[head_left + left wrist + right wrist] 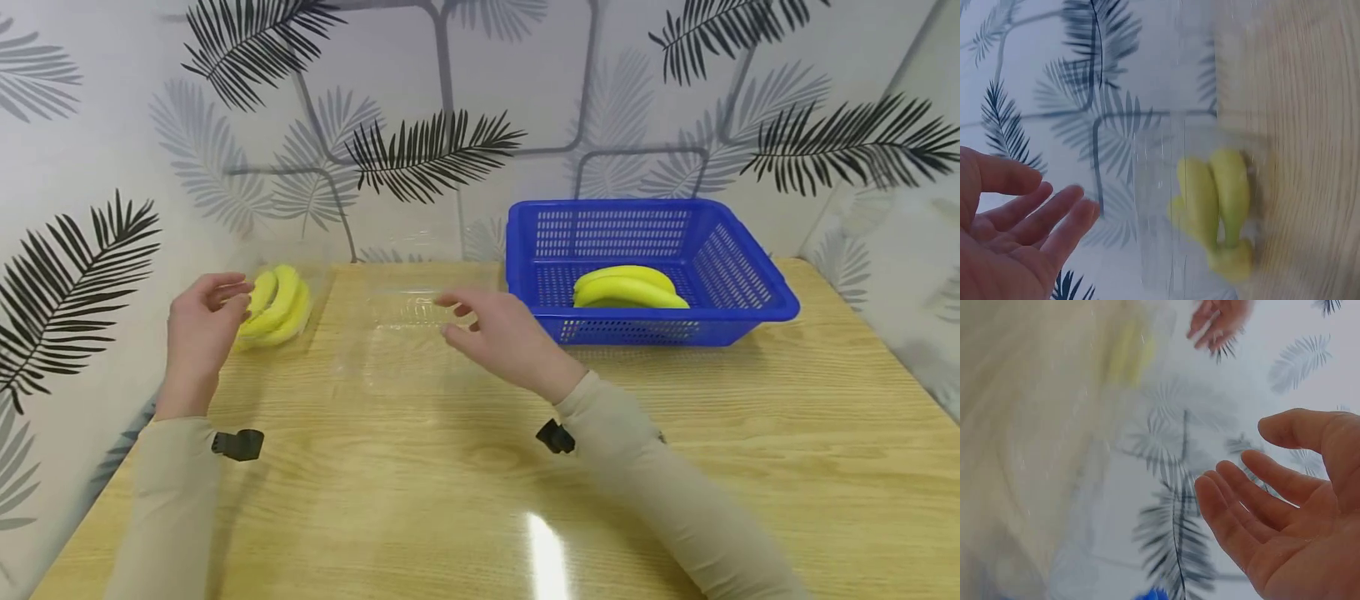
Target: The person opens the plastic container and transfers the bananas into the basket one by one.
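Note:
My left hand [202,333] hovers at the left with relaxed fingers and holds nothing. Just beyond it stands a clear plastic container [1152,231] with a bunch of yellow bananas [283,308] inside. In the left wrist view the fingers stay apart from its wall. My right hand [501,340] is over the middle of the table, its fingers loosely bent and nothing between them. In the head view it overlaps the right side of a second clear plastic container [405,358], which is see-through and hard to make out.
On the right a blue plastic basket [750,312] holds more yellow bananas [626,287]. The wooden table [420,500] ends at a wall [480,75] with leaf-patterned covering. Each sleeve has a small black device [238,445] at the wrist.

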Action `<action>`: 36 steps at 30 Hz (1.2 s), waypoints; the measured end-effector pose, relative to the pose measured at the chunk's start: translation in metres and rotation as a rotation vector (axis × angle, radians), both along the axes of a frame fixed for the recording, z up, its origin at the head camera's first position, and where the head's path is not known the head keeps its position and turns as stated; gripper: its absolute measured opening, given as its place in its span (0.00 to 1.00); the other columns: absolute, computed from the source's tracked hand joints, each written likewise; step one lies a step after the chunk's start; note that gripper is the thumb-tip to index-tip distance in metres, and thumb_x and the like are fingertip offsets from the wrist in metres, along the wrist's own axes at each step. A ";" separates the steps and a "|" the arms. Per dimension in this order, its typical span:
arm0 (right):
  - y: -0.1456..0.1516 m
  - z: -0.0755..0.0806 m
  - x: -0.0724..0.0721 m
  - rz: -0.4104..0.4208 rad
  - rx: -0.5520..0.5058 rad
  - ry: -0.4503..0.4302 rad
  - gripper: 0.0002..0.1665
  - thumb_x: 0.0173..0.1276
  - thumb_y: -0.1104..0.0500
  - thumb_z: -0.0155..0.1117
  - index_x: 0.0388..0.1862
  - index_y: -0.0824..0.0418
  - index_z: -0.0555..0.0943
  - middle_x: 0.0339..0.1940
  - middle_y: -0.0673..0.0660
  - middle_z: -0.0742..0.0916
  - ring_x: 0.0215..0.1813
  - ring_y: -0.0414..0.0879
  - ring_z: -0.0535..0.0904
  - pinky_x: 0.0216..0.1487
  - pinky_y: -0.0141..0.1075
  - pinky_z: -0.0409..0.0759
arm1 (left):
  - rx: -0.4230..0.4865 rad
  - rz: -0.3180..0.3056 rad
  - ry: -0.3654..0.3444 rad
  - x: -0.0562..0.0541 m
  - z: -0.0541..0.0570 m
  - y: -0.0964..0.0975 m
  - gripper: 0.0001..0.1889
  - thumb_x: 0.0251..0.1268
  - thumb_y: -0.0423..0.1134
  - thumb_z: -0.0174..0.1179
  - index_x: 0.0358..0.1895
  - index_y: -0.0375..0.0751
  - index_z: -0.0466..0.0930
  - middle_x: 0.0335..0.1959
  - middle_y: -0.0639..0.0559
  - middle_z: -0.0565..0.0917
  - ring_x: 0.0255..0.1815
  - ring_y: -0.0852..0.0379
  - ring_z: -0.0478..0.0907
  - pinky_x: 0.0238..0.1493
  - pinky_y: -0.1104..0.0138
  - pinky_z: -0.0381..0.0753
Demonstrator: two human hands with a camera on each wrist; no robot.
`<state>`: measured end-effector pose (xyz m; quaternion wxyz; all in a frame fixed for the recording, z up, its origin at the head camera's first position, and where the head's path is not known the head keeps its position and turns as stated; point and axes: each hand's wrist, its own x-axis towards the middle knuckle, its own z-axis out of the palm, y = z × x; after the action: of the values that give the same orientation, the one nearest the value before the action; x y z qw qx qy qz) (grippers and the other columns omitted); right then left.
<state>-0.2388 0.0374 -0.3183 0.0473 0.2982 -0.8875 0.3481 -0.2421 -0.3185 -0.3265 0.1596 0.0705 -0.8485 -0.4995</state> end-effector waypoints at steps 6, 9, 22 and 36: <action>-0.044 -0.013 0.006 0.086 -0.019 -0.061 0.22 0.73 0.54 0.59 0.64 0.56 0.76 0.61 0.50 0.81 0.56 0.43 0.78 0.51 0.33 0.80 | -0.109 0.137 -0.069 -0.001 -0.001 -0.031 0.27 0.74 0.44 0.46 0.73 0.41 0.64 0.73 0.43 0.65 0.73 0.45 0.59 0.67 0.50 0.66; -0.066 -0.018 0.009 0.118 -0.076 -0.103 0.23 0.73 0.55 0.59 0.65 0.56 0.76 0.62 0.50 0.80 0.55 0.42 0.78 0.51 0.30 0.79 | -0.087 0.137 -0.117 -0.001 -0.011 -0.049 0.29 0.75 0.47 0.45 0.75 0.40 0.60 0.76 0.39 0.56 0.76 0.40 0.51 0.69 0.43 0.60; -0.164 -0.035 -0.003 0.161 -0.302 -0.446 0.34 0.73 0.52 0.58 0.75 0.58 0.64 0.73 0.54 0.70 0.71 0.49 0.68 0.65 0.36 0.71 | 0.305 0.046 -0.201 -0.006 -0.042 -0.095 0.35 0.76 0.53 0.44 0.79 0.43 0.47 0.79 0.41 0.44 0.78 0.42 0.43 0.76 0.54 0.51; -0.197 -0.044 -0.023 0.144 -0.480 -0.678 0.28 0.70 0.62 0.57 0.69 0.64 0.71 0.70 0.56 0.73 0.64 0.41 0.69 0.65 0.39 0.69 | 0.720 -0.073 -0.200 -0.010 -0.047 -0.093 0.34 0.73 0.46 0.57 0.75 0.41 0.54 0.55 0.60 0.65 0.49 0.62 0.69 0.54 0.75 0.74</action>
<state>-0.2614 -0.1599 -0.3621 -0.2037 0.2087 -0.7235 0.6257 -0.2519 -0.4111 -0.3733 0.0227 0.1402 -0.6318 -0.7620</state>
